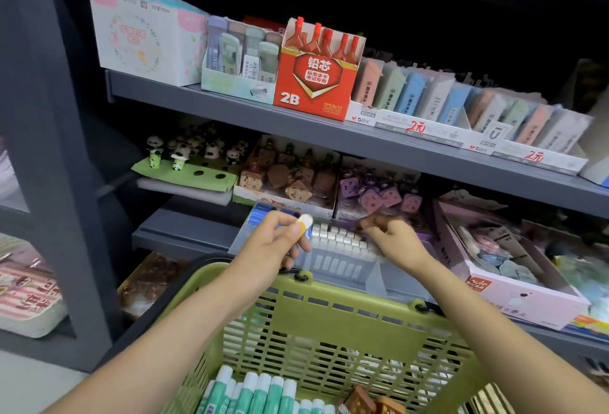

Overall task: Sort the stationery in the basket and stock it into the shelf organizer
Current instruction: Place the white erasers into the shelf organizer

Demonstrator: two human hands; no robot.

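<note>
**A:** From the head camera, which step is in hand?

**B:** Stocking, I'd judge. The left hand [280, 242] is raised over the clear plastic shelf organizer [346, 265] on the lower shelf, its fingers and thumb pinching a small white-capped stick with a yellow and blue body [304, 224]. The stick is in the air above the organizer's left end, close to a row of blue-topped items [263, 212] already standing there.

**A:** And the other hand?

**B:** The right hand [392, 237] reaches into the organizer further right, fingers curled down at the row of small white-capped pieces [336, 235]. Its fingertips are blurred and in shadow, so I cannot tell whether it holds anything or is only straightening the row.

**A:** Where is the rest of the stock?

**B:** In the green plastic slatted basket [329, 324], near the person, just below the organizer. Green-and-white tubes [260, 390] lie side by side at its near left, with a couple of brown faceted pieces [361, 400] to the right of them.

**A:** What does the next move call for?

**B:** Probably lowering the pinched stick cap-up into a free slot among like items, without toppling the neighbours. After that, back to the basket; the tubes look a different sort and likely need their own compartment.
</note>
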